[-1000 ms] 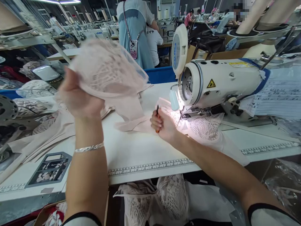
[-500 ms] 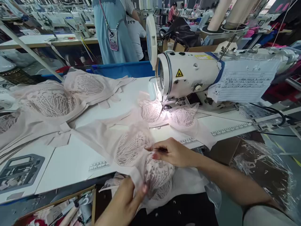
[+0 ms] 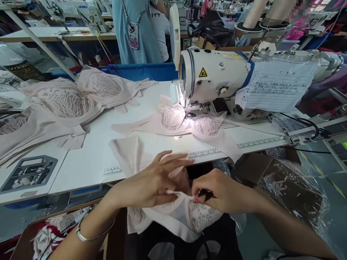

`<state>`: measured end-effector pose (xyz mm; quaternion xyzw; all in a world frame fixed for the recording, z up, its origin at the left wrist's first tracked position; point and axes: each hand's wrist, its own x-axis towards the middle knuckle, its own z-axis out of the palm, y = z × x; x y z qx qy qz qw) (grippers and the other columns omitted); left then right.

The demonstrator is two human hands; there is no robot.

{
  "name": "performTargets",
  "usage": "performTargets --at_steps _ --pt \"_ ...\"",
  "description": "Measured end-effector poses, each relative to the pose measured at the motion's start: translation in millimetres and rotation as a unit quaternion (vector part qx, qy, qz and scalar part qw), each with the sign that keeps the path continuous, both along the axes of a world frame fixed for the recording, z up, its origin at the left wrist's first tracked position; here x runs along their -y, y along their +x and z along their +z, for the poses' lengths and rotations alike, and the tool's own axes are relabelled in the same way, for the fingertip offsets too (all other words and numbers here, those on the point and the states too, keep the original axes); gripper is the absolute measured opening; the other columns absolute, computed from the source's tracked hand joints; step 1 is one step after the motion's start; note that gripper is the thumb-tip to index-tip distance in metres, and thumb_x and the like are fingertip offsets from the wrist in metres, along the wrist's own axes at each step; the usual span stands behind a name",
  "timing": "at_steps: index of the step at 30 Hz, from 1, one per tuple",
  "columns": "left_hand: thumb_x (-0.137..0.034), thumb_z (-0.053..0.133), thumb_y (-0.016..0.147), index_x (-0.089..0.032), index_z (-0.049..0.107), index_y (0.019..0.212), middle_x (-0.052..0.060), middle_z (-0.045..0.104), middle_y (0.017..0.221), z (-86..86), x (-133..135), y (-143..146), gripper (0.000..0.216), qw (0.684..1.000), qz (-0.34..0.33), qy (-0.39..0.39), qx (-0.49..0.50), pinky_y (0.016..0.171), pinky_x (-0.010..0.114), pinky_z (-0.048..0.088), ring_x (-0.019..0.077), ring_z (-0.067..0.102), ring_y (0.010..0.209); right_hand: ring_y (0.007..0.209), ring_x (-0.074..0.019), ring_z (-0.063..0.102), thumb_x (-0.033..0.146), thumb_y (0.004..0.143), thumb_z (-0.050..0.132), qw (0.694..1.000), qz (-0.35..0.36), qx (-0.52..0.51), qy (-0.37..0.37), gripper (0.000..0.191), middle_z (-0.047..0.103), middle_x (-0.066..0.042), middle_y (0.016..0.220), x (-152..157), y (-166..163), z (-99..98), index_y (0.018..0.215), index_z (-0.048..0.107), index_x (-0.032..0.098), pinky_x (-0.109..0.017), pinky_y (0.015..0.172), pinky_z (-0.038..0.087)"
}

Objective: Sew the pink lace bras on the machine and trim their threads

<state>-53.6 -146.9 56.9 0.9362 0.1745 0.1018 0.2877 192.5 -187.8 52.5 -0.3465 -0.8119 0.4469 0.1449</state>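
My left hand (image 3: 151, 182) and right hand (image 3: 219, 193) both pinch a pale pink lace bra (image 3: 187, 213) at the near edge of the white table (image 3: 89, 173), over my lap. My right hand also grips a small dark tool (image 3: 205, 195). A sewing machine (image 3: 217, 81) stands beyond.

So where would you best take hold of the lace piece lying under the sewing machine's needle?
Probably by the plain fabric wing that lies flat on the table, coming from the left. The lace piece has its cup under the sewing machine head, which blocks the right, while the wing is free.
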Motion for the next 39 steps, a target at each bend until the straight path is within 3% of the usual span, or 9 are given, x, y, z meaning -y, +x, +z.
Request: performTargets --at_steps 3,6,10,17,20,25,32,37,39 --pt "-0.017 0.060 0.094 -0.020 0.058 0.062 0.006 0.075 0.097 -0.4 10 -7 0.032 0.989 -0.034 -0.143 0.015 0.109 0.042 0.042 0.0224 0.069 0.101 0.059 -0.0084 0.050 0.025 0.088 0.072 0.999 0.029 -0.016 -0.041 0.018 0.061 0.005 0.068 0 7 0.0 0.075 0.061 0.019 -0.022 0.060 0.035" --pt "-0.021 0.054 0.098 -0.019 0.055 0.066 0.002 0.061 0.067 -15.6 15 -9 0.033 0.967 -0.013 -0.254 0.016 0.068 0.027 0.044 0.0154 0.057 0.065 0.060 -0.0089 0.047 0.027 0.088 0.070 0.997 0.047 -0.027 -0.060 0.021 0.057 0.004 0.069 -6 9 -10.2 0.074 0.058 0.019 -0.023 0.058 0.032" --pt "-0.025 0.059 0.095 -0.017 0.057 0.065 0.000 0.052 0.067 -42.3 15 -9 0.032 0.907 0.023 -0.415 0.067 0.061 0.024 0.037 0.0123 0.047 0.062 0.060 -0.0102 0.042 0.031 0.090 0.065 0.988 0.071 -0.069 -0.122 0.026 0.050 0.003 0.067 -17 14 -35.2 0.071 0.053 0.019 -0.025 0.058 0.031" --pt "-0.046 0.083 0.075 -0.016 0.043 0.050 -0.002 0.045 0.057 -85.2 40 -5 0.056 0.652 0.241 -0.621 0.363 0.050 0.020 0.031 0.0079 0.040 0.052 0.053 -0.0107 0.034 0.055 0.083 0.075 0.927 -0.079 -0.234 -0.284 0.058 0.041 0.003 0.057 -20 23 -70.3 0.055 0.036 0.022 -0.028 0.052 0.023" --pt "-0.047 0.087 0.069 -0.018 0.034 0.049 -0.007 0.032 0.050 -90.3 48 2 0.064 0.597 0.257 -0.642 0.407 0.043 0.018 0.023 0.0041 0.028 0.044 0.046 -0.0099 0.030 0.059 0.073 0.081 0.894 -0.136 -0.276 -0.326 0.062 0.036 0.006 0.050 -14 17 -76.0 0.052 0.035 0.024 -0.028 0.047 0.020" --pt "-0.050 0.090 0.063 -0.020 0.026 0.049 -0.009 0.026 0.046 -84.0 52 9 0.072 0.581 0.252 -0.654 0.414 0.038 0.018 0.017 0.0028 0.021 0.040 0.039 -0.0084 0.025 0.062 0.065 0.085 0.862 -0.146 -0.322 -0.363 0.066 0.030 0.008 0.044 -11 9 -86.8 0.050 0.032 0.025 -0.027 0.041 0.017" --pt "-0.050 0.092 0.061 -0.020 0.026 0.047 -0.008 0.027 0.046 -80.5 53 10 0.074 0.568 0.255 -0.665 0.412 0.037 0.018 0.015 0.0027 0.021 0.040 0.038 -0.0074 0.025 0.063 0.066 0.085 0.866 -0.097 -0.321 -0.371 0.067 0.031 0.009 0.042 -18 20 -88.8 0.050 0.031 0.025 -0.025 0.040 0.020" --pt "-0.050 0.089 0.066 -0.018 0.035 0.049 -0.007 0.033 0.046 -82.8 50 25 0.065 0.577 0.231 -0.675 0.398 0.037 0.018 0.018 0.0027 0.026 0.038 0.060 -0.0144 0.057 0.072 0.075 0.073 0.961 0.044 -0.128 -0.241 0.055 0.067 -0.004 0.072 -30 15 -65.2 0.083 0.070 0.018 -0.025 0.053 0.039" --pt "-0.051 0.087 0.070 -0.017 0.038 0.050 -0.008 0.034 0.045 -81.5 45 33 0.062 0.584 0.214 -0.680 0.389 0.037 0.018 0.020 0.0024 0.026 0.037 0.069 -0.0156 0.062 0.063 0.083 0.071 0.973 0.119 -0.079 -0.179 0.048 0.071 -0.006 0.080 -30 8 -52.0 0.093 0.073 0.017 -0.025 0.061 0.043"
